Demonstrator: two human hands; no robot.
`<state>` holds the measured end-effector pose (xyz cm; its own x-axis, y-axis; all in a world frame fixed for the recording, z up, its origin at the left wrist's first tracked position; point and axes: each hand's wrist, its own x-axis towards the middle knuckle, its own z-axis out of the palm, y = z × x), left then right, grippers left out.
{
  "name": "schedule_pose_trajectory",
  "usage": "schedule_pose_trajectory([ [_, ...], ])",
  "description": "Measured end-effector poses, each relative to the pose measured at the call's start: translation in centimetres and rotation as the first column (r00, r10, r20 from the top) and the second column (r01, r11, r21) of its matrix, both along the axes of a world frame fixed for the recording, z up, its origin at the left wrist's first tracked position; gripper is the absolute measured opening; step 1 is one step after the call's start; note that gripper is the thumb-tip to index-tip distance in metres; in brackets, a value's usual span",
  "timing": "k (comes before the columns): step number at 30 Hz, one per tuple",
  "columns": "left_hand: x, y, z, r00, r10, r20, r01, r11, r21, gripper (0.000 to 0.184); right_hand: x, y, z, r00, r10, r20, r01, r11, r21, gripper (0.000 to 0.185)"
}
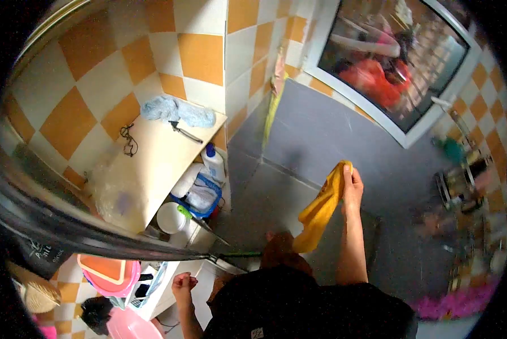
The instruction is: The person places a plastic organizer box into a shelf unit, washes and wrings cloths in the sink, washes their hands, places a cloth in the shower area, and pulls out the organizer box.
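A yellow cloth (321, 212) hangs from my right hand (352, 189), its top edge pinched between my thumb and fingers. It drops down and to the left over the grey floor, in front of my body. Lower left, my left hand (184, 284) is raised near the white cabinet, with its fingers curled toward the thumb. Whether anything small sits between those fingers is too small to tell.
A cream shelf (157, 164) at the left bears a light blue cloth (177, 111). Below it are a white bottle (213, 164), a blue basket (200, 198) and a white tub (171, 218). Pink basins (111, 276) stand lower left. A framed window (397, 127) is upper right.
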<state>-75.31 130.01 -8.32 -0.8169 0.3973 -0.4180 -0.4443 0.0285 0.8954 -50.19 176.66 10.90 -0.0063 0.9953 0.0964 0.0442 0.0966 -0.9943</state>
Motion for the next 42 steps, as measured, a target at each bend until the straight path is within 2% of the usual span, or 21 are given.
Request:
schedule_pose_trajectory([
  [1, 0.4, 1.5, 0.0, 0.999, 0.038, -0.010, -0.038, 0.998, 0.040, 0.018, -0.6, 3.5, -0.5, 0.998, -0.007, 0.058, 0.004, 0.998, 0.061, 0.029],
  [2, 0.2, 2.2, -3.5, 0.998, 0.059, -0.010, -0.057, 0.991, 0.124, 0.018, -0.8, 6.6, -0.5, 1.000, 0.010, -0.005, -0.010, 0.998, 0.066, 0.030],
  [5, 2.8, 9.1, -0.5, 0.985, 0.169, -0.029, -0.170, 0.985, -0.020, 0.012, -3.7, 12.0, 1.3, 0.973, 0.153, -0.173, -0.158, 0.987, -0.014, 0.033],
  [7, 5.0, 13.9, -0.4, 0.980, 0.200, 0.015, -0.201, 0.979, 0.040, 0.012, -5.2, 15.3, 2.6, 0.926, 0.257, -0.278, -0.280, 0.959, -0.048, 0.035],
  [9, 6.3, 17.8, 1.8, 0.999, 0.009, 0.036, -0.014, 0.989, 0.144, 0.011, -6.3, 17.5, 3.1, 0.891, 0.284, -0.354, -0.316, 0.948, -0.035, 0.037],
  [10, 7.2, 20.4, 4.6, 0.992, 0.010, 0.126, -0.016, 0.999, 0.039, 0.010, -7.4, 19.1, 3.6, 0.859, 0.344, -0.379, -0.381, 0.924, -0.023, 0.038],
  [12, 8.3, 22.5, 2.9, 0.996, -0.080, 0.037, 0.082, 0.996, -0.046, 0.009, -8.9, 22.5, 4.0, 0.804, 0.409, -0.431, -0.447, 0.894, 0.013, 0.041],
  [15, 9.2, 25.3, 4.3, 0.998, 0.012, 0.063, -0.014, 1.000, 0.022, 0.010, -12.2, 28.0, 4.5, 0.797, 0.389, -0.462, -0.435, 0.900, 0.008, 0.037],
  [17, 9.2, 25.6, 3.6, 0.997, 0.076, 0.025, -0.077, 0.997, 0.012, 0.010, -14.9, 30.5, 6.4, 0.797, 0.524, -0.301, -0.496, 0.851, 0.170, 0.031],
  [20, 9.5, 25.9, 3.4, 0.984, 0.177, 0.010, -0.177, 0.984, 0.011, 0.010, -19.6, 34.9, 7.9, 0.879, 0.475, -0.035, -0.453, 0.857, 0.246, 0.031],
  [23, 9.8, 25.7, 2.8, 0.937, 0.350, 0.008, -0.349, 0.936, -0.052, 0.010, -26.6, 45.8, 5.2, 0.858, 0.392, 0.332, -0.511, 0.599, 0.616, 0.027],
  [25, 10.2, 25.4, 2.1, 0.942, 0.334, -0.021, -0.334, 0.940, -0.070, 0.011, -30.0, 48.6, 6.6, 0.811, 0.304, 0.500, -0.583, 0.500, 0.641, 0.023],
  [27, 10.7, 25.9, 1.7, 0.937, 0.347, -0.051, -0.350, 0.934, -0.078, 0.011, -31.4, 46.7, 7.9, 0.777, 0.265, 0.571, -0.608, 0.550, 0.573, 0.025],
  [28, 10.7, 26.6, 1.9, 0.926, 0.376, -0.039, -0.378, 0.920, -0.101, 0.011, -33.0, 49.2, 7.1, 0.706, 0.183, 0.684, -0.652, 0.547, 0.526, 0.027],
  [29, 11.1, 27.5, 5.5, 0.914, 0.405, -0.004, -0.403, 0.908, -0.110, 0.011, -33.6, 49.6, 6.3, 0.707, 0.058, 0.705, -0.640, 0.479, 0.601, 0.028],
  [32, 11.6, 27.7, 2.2, 0.917, 0.398, -0.012, -0.398, 0.917, 0.023, 0.013, -35.5, 52.6, 4.7, 0.698, -0.202, 0.687, -0.609, 0.338, 0.718, 0.034],
  [34, 12.1, 27.8, 2.6, 0.913, 0.408, -0.015, -0.408, 0.912, -0.034, 0.015, -34.6, 48.7, 8.5, 0.550, -0.106, 0.828, -0.664, 0.547, 0.511, 0.034],
  [36, 12.9, 27.6, 2.5, 0.915, 0.403, 0.001, -0.403, 0.915, -0.037, 0.015, -35.7, 52.0, 8.7, 0.494, -0.057, 0.868, -0.723, 0.527, 0.446, 0.041],
  [40, 14.0, 26.5, 2.6, 0.901, 0.429, -0.058, -0.433, 0.894, -0.118, 0.015, -42.4, 71.4, 1.3, 0.642, -0.006, 0.766, -0.735, 0.279, 0.618, 0.044],
  [41, 14.1, 26.4, 3.1, 0.895, 0.439, -0.076, -0.445, 0.886, -0.131, 0.015, -41.4, 70.0, 1.8, 0.562, 0.446, 0.696, -0.818, 0.422, 0.390, 0.042],
  [42, 14.3, 26.3, 3.4, 0.889, 0.448, -0.093, -0.457, 0.878, -0.142, 0.016, -39.5, 66.4, 2.8, 0.529, 0.604, 0.596, -0.835, 0.495, 0.240, 0.047],
])
